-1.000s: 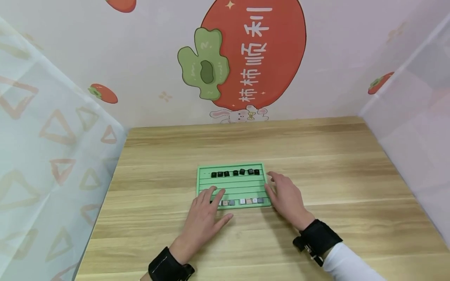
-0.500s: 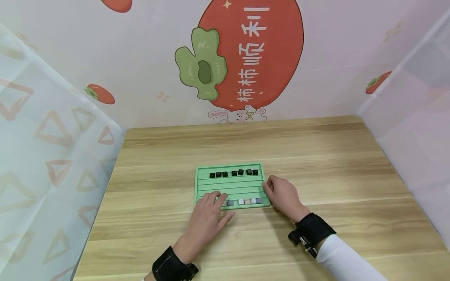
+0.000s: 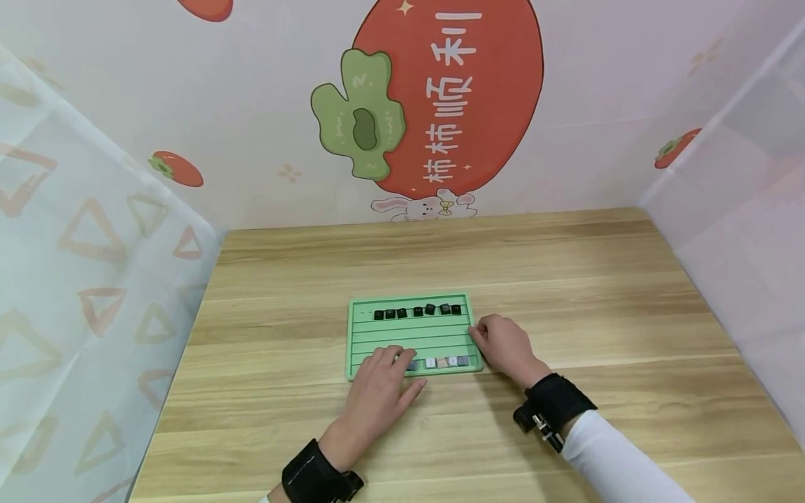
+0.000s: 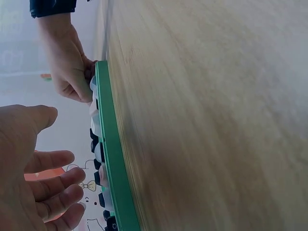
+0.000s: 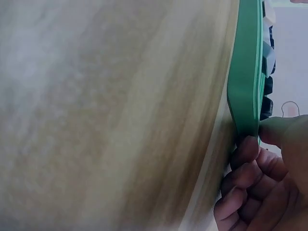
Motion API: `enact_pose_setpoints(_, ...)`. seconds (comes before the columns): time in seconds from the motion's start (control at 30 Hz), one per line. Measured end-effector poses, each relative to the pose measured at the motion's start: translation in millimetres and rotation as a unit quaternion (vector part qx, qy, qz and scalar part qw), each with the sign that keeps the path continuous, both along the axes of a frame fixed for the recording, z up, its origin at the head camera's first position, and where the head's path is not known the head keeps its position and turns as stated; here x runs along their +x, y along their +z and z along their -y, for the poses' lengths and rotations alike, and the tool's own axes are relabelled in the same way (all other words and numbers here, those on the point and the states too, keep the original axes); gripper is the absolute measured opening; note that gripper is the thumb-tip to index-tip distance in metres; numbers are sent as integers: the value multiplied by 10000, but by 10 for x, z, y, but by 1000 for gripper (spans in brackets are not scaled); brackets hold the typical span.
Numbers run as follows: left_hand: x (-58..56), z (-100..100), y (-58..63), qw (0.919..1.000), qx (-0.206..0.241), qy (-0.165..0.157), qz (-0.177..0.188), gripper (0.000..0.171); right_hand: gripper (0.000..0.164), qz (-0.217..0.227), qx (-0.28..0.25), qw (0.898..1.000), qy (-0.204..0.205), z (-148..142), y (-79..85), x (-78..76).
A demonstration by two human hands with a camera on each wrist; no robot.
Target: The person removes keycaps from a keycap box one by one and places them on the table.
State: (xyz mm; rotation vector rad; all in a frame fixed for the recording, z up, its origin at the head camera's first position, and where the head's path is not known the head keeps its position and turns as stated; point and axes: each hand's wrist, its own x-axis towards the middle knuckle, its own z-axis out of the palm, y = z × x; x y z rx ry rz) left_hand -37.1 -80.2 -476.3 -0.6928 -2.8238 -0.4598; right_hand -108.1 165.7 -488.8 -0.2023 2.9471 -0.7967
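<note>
Tray (image 3: 409, 335), green, on wooden table (image 3: 283, 300); right hand (image 3: 505, 347) pinches its right edge; left hand (image 3: 379, 388), fingers loosely spread, above left end of pale keycaps (image 3: 430, 363) (black keycaps (image 3: 402, 313) line far row).

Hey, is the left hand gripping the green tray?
No, the left wrist view shows the left hand with fingers loosely spread, none wrapped around the green tray.

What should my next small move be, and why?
Probably lower the left hand onto the near caps: it hovers beside them, fingers apart and holding nothing, while the right hand pinches the tray's edge, which should steady it.
</note>
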Motion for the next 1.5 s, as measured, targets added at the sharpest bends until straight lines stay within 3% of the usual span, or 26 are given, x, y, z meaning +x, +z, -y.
enact_pose_setpoints(0.43,-30,-49,2,10000,14,-46,4,46,39,186,-264,9994,78,-28,-66,-69)
enact_pose_setpoints(0.73,-52,-92,7,9999,36,-113,13,45,35,318,-161,9993,70,-33,-48,-77)
enact_pose_setpoints(1.5,-119,-430,53,9997,106,-201,101,44,34,494,38,9988,13,-6,16,-58)
